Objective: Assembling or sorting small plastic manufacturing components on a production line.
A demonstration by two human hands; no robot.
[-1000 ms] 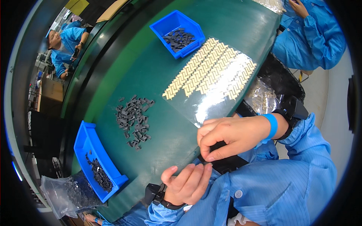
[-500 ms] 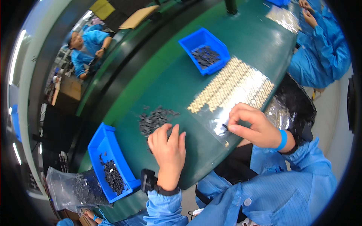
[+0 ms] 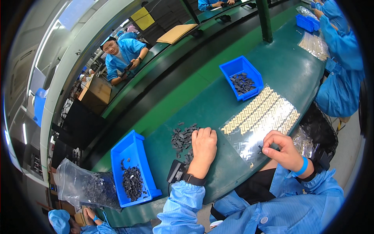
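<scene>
My right hand (image 3: pixel 283 151) pinches a small black plastic part (image 3: pixel 260 148) between thumb and fingers. It hovers over the near edge of a clear sheet (image 3: pixel 245 147) bearing rows of small cream-coloured pieces (image 3: pixel 255 113). Left of the sheet, my left hand (image 3: pixel 204 150) is at the right side of a loose pile of small black parts (image 3: pixel 180 139). Its fingers are curled and drawn together; the fingertips and anything in them are hidden.
A blue bin (image 3: pixel 134 160) of black parts stands at the left, beside a clear bag (image 3: pixel 89 185) of dark pieces. Another blue bin (image 3: pixel 242 78) with black parts sits beyond the sheet. Co-workers in blue sit at the right and across the green table (image 3: pixel 163 117).
The view has shifted, so the table appears lower and further right. My left hand has curled its spread fingers at the pile. My right hand keeps its pinch on the black part.
</scene>
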